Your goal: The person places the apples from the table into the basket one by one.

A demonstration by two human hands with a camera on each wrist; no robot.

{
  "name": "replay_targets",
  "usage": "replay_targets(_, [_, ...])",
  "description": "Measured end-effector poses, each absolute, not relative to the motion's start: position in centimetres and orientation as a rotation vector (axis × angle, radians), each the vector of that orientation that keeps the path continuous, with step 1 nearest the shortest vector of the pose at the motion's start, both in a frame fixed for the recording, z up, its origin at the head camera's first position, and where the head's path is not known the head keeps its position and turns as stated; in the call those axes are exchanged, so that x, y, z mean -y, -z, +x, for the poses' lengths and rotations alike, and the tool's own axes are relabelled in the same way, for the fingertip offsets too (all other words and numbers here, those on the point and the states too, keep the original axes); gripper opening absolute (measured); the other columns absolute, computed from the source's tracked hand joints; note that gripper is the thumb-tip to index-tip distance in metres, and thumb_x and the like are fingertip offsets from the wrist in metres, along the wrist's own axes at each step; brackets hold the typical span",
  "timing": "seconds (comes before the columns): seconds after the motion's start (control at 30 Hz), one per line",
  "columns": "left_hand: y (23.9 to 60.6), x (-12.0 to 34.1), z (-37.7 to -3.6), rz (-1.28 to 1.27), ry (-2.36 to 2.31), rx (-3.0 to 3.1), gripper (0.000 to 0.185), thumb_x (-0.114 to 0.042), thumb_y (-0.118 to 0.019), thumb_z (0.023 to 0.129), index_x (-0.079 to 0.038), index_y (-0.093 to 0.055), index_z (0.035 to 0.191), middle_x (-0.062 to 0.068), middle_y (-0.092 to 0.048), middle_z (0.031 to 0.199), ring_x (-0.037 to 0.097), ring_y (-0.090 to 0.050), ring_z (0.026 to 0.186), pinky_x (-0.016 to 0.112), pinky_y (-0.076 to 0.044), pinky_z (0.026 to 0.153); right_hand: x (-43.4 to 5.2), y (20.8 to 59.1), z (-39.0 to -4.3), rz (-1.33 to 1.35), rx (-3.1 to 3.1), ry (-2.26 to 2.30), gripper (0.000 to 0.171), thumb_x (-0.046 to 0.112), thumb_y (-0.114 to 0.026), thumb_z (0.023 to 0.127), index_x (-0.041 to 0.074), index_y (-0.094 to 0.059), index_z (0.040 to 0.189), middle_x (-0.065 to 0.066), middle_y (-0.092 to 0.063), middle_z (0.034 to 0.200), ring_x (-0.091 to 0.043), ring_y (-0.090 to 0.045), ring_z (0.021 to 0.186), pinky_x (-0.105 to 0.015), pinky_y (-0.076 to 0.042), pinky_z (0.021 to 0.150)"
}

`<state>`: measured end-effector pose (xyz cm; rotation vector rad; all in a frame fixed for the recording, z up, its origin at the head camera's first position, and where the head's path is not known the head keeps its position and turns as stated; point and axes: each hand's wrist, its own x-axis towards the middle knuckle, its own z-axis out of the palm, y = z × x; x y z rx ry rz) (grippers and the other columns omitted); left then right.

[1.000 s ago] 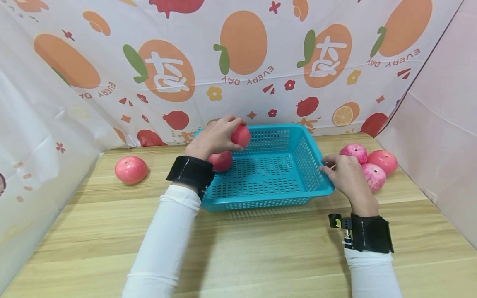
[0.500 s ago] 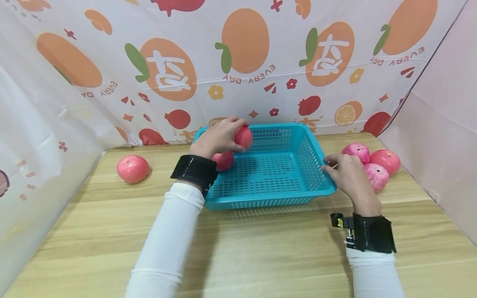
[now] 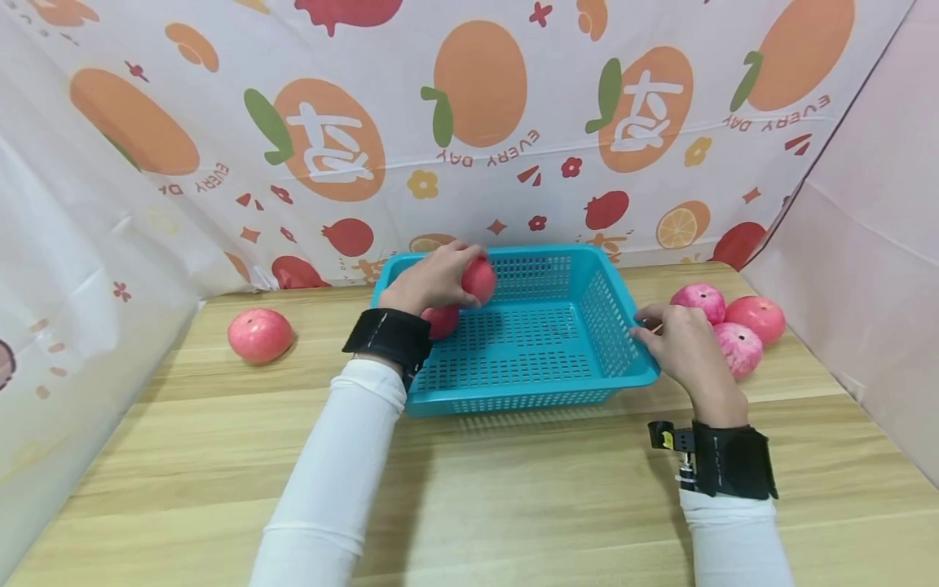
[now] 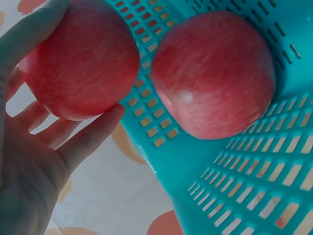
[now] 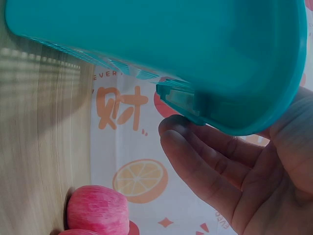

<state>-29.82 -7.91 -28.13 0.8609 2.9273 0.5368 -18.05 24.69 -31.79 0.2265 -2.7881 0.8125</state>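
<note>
Lowering slightly since a moment ago, left hand [image 3: 433, 280] gripping a red apple [image 3: 480, 280] inside the blue basket [image 3: 587, 371] beside another apple [image 3: 442, 320], right hand [image 3: 678, 346] clasping the rim.

Six round pink-red apples in all: one [image 3: 478, 279] held above the one teal perforated plastic basket [image 3: 587, 379], one [image 3: 440, 320] inside it, one [image 3: 259, 335] near the table's left edge, three [image 3: 737, 320] clustered near its right edge.
</note>
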Motion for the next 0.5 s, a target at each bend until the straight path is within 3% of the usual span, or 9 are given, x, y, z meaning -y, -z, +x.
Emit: replay_targets(0.5, [29.7, 7.3, -30.5, 0.783, -0.576, -2.893, 0.076, -0.021, -0.086, 0.083, -0.012, -0.048, 0.149, 0.016, -0.048, 0.142, 0.035, -0.048, 0.122, 0.052, -0.052, 0.093, -24.6, 31.9, -18.1, 0.228, 2.789, -0.802, 0.032, 0.005, -0.073, 0.093, -0.014, -0.066, 0.118, -0.033, -0.068, 0.107, -0.044, -0.070, 0.086, -0.052, -0.059, 0.076])
